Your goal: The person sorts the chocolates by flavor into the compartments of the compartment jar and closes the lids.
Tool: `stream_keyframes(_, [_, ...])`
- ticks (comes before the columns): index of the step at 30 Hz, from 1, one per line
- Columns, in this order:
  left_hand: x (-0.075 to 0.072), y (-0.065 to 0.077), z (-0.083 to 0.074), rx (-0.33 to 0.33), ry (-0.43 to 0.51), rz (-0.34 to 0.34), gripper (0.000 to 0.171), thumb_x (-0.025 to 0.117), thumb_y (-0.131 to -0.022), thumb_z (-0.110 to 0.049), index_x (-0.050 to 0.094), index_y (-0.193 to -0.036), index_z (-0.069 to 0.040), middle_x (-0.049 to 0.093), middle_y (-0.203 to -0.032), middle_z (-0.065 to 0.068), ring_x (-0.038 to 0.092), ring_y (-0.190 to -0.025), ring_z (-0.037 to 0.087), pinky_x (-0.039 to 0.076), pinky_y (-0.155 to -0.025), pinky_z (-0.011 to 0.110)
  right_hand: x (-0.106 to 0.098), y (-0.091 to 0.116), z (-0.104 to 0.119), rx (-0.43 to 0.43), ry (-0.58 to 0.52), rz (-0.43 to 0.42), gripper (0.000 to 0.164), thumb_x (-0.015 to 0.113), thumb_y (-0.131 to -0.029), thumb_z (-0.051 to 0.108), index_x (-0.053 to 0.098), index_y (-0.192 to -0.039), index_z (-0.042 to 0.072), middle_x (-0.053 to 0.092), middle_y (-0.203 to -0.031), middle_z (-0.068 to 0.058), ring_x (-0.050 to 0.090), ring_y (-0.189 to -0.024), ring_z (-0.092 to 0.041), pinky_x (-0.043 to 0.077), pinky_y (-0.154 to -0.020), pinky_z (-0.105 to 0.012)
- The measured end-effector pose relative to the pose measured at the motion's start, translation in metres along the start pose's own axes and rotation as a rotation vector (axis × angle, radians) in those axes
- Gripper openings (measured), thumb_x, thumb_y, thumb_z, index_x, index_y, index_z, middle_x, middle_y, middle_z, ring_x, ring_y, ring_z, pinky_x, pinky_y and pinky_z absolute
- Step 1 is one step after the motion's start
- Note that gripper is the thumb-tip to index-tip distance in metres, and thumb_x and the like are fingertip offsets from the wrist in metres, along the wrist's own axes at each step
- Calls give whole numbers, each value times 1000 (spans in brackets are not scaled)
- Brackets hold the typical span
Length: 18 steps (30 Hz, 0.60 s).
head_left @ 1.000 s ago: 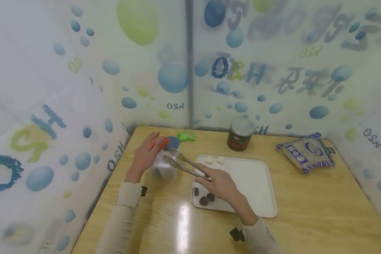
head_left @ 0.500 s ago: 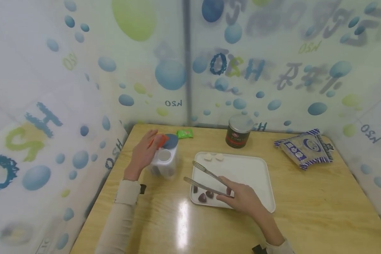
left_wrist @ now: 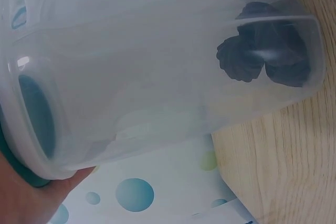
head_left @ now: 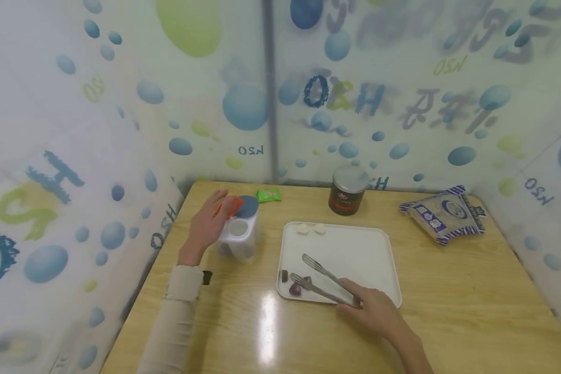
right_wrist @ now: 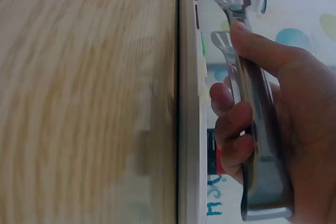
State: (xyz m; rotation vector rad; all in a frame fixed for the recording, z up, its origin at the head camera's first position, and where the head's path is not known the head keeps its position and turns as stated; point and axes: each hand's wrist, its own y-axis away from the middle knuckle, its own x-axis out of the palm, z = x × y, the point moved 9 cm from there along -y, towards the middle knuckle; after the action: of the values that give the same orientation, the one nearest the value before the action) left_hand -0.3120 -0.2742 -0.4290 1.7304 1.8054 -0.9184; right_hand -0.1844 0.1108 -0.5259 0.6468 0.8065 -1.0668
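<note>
My left hand (head_left: 208,221) grips the top of a clear plastic container (head_left: 243,248) around its orange lid (head_left: 234,206). Beside that lid is a blue lid (head_left: 246,206), and a round opening shows in front. Several dark brown pieces (left_wrist: 268,45) lie at the container's bottom in the left wrist view. My right hand (head_left: 376,313) holds metal tongs (right_wrist: 257,124), their arms spread and nothing between the tips. They hang over the lower left of a white tray (head_left: 355,254). Dark brown pieces (head_left: 295,289) lie under the tips, and two cream-white pieces (head_left: 320,228) near the tray's far edge.
Behind the tray stands a black can with a silver lid (head_left: 347,196). A green packet (head_left: 268,195) lies behind the container. At the right is a blue-and-white striped bag (head_left: 444,214). Walls with bubble patterns enclose the wooden table (head_left: 449,306) at the back and sides.
My right hand has drawn the tongs from over the container's opening back to the right, above the tray's near part, and their arms have spread. My left hand keeps its hold on the container.
</note>
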Motion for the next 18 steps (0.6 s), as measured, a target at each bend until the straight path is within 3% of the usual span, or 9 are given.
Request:
stream_keyframes(6, [-1,0,-1,7,-8,-1,69,26,-102,-65,56,-142,-18,33,-163,3,19,-155,25,18,-120,62,-1,12,-13,47,26,47,64,68,-87,57,61,-139,19,52,-70,12,47,-66,-3,38,-61,-23])
stream_keyframes(10, [-2,1,-1,4,-6,-1,68,26,-102,-65,57,-141,-20,33,-163,1,19,-155,24,17,-119,65,1,14,-14,42,33,55,64,68,-86,56,62,-138,19,73,-96,2,62,-84,-10,53,-75,-34])
stream_keyframes(12, [-2,1,-1,5,-4,-3,67,26,-102,-65,57,-141,-20,33,-163,1,19,-155,24,18,-119,65,0,14,-13,28,33,34,62,69,-86,55,63,-136,19,74,-114,-4,69,-95,-18,56,-84,-43])
stream_keyframes(14, [-2,1,-2,6,-4,-3,67,26,-102,-65,57,-141,-20,33,-163,1,19,-155,24,17,-118,65,-1,14,-12,19,41,13,60,69,-87,54,64,-135,19,73,-119,-8,72,-102,-25,56,-87,-47])
stream_keyframes(18, [-1,1,-3,6,-6,4,69,26,-102,-65,57,-141,-18,33,-163,3,18,-155,24,17,-119,64,-2,14,-12,-18,88,-29,55,68,-88,53,66,-133,22,76,-111,-6,72,-92,-18,58,-80,-41])
